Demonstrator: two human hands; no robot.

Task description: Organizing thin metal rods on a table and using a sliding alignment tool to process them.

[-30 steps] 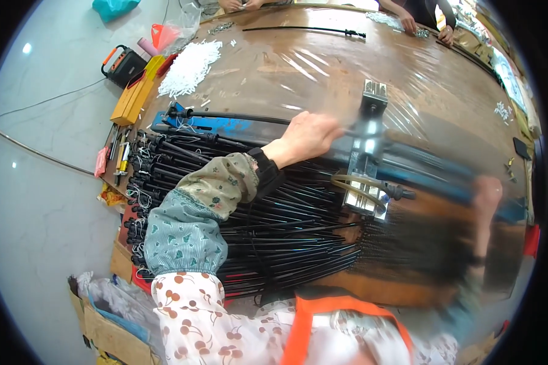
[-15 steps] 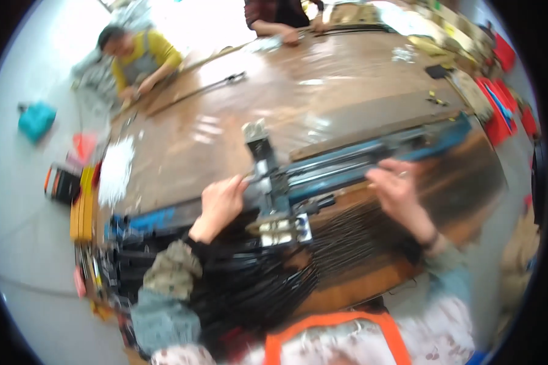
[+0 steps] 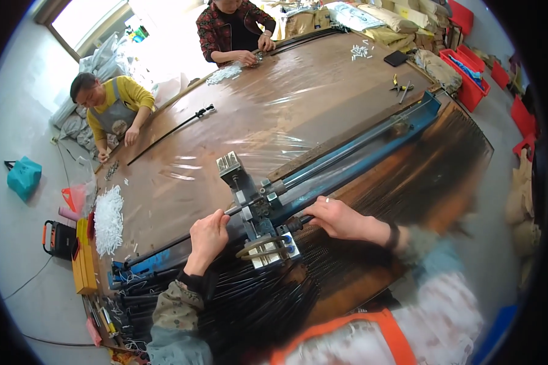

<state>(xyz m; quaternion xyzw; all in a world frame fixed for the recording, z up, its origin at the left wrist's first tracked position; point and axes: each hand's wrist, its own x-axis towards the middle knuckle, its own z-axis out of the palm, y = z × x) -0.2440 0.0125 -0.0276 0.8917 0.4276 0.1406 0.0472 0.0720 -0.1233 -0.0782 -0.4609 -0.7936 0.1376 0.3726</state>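
- Pale grey, glossy floor (image 3: 18,225) surrounds a broad brown worktop (image 3: 323,67), seen in the head view, its slick surface throwing back streaks of light.
- On it sits a boxy metal clamping machine (image 3: 243,188), with a long blue steel rail (image 3: 371,158) reaching away to its right.
- The person's left hand (image 3: 209,236) has its fingers closed round a slim black rod (image 3: 164,246), which slants up from the lower left to the machine.
- The right hand (image 3: 338,219) looks closed on a dark cylindrical fitting (image 3: 295,224) at the machine's other side; its fingers hide the far end.
- To my eye, a rod held askew could miss its seat, and fingertips this near the metal blocks could get pinched if something shifted.
- A sleeve or wrist might also snag the loose bundle of black rods (image 3: 268,298) below, since they lie so densely packed.
- Textures differ plenty: stiff, shiny rods, a curved tan hose (image 3: 262,243) looping over bright metal blocks, and a heap of short white plastic tubes (image 3: 108,222) spilled beside a yellow box (image 3: 85,267).
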